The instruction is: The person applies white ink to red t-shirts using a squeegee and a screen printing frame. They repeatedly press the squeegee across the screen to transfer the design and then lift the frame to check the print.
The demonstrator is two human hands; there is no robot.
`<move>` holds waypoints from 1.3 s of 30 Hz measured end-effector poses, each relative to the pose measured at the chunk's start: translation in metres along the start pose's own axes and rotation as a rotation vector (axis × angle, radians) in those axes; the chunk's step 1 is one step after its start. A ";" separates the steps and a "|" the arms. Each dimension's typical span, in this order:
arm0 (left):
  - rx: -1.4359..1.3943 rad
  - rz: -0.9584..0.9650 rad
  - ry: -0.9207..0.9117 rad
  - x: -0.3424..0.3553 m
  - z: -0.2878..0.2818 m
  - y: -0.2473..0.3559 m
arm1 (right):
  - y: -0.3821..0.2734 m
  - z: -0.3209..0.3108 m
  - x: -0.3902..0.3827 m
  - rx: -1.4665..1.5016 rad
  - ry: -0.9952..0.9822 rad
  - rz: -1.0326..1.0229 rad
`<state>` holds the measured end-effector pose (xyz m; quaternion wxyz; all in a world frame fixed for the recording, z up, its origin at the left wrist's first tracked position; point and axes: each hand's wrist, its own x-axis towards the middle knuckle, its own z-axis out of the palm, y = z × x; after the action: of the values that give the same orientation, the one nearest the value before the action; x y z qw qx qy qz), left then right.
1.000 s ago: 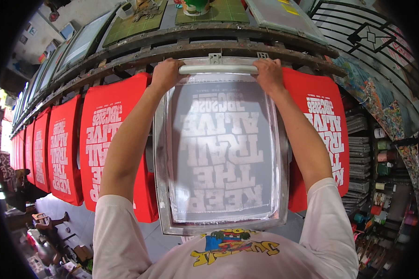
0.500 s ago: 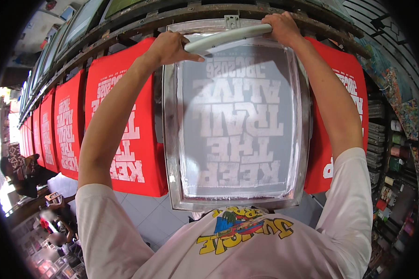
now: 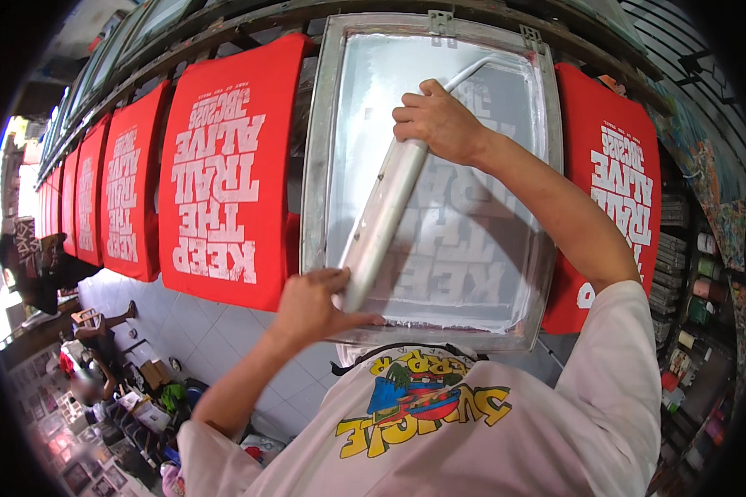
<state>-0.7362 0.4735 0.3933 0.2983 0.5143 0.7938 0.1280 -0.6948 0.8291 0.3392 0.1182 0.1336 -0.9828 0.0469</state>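
A long pale squeegee (image 3: 387,211) lies slantwise over a screen-printing frame (image 3: 314,178), its near end low on the left and its far end up on the right. My right hand (image 3: 439,124) is closed round its upper part. At the near end my left hand (image 3: 305,308) holds the squeegee between the fingers and an outstretched thumb, close to the frame's lower left corner. Under the squeegee the grey mesh (image 3: 464,240) shows large block lettering. White ink lies along the mesh edges and across its upper left.
Red shirts (image 3: 215,178) with white print lie on boards in a row to the left. Another red shirt (image 3: 617,207) lies on the right. Metal hinges (image 3: 442,23) join the frame's far edge to a dark rail. Jars and stacked items fill the right side; a person (image 3: 87,364) is at lower left.
The squeegee has swung from lying across the frame's far end to a slant. My left hand has come down toward me with its end; my right hand has moved left and nearer.
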 end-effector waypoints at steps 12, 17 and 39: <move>-0.132 -0.091 0.226 0.047 0.071 0.121 | 0.059 -0.039 -0.025 0.063 0.036 -0.137; -0.083 -0.023 0.242 0.092 0.013 0.119 | 0.115 -0.101 -0.076 -0.092 0.032 0.056; 0.442 0.278 0.361 0.421 -0.137 -0.027 | 0.183 -0.054 -0.093 -0.265 -0.106 0.860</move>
<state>-0.9624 0.8517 0.3442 0.0133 0.6392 0.7646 0.0812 -0.6455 1.0344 0.3578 0.0534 -0.3010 -0.9512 -0.0416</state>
